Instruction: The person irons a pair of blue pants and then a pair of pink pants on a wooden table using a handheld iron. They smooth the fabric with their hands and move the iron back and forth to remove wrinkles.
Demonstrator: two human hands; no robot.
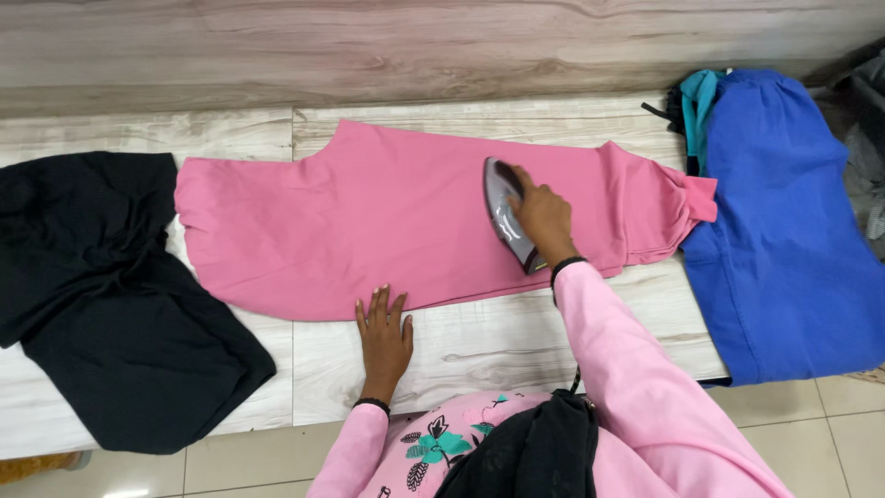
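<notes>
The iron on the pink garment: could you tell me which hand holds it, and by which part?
The right hand grips the iron by its top handle.

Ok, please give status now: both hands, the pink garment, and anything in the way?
Right hand grips iron on pink garment. Left hand flat at its near edge. Black cloth left, blue garment right, neither blocking.

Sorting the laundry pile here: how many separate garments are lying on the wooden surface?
At least 3: a black garment at the left, a pink garment in the middle under the iron, and a blue garment at the right. Teal and grey cloth beyond the blue one may be more.
</notes>
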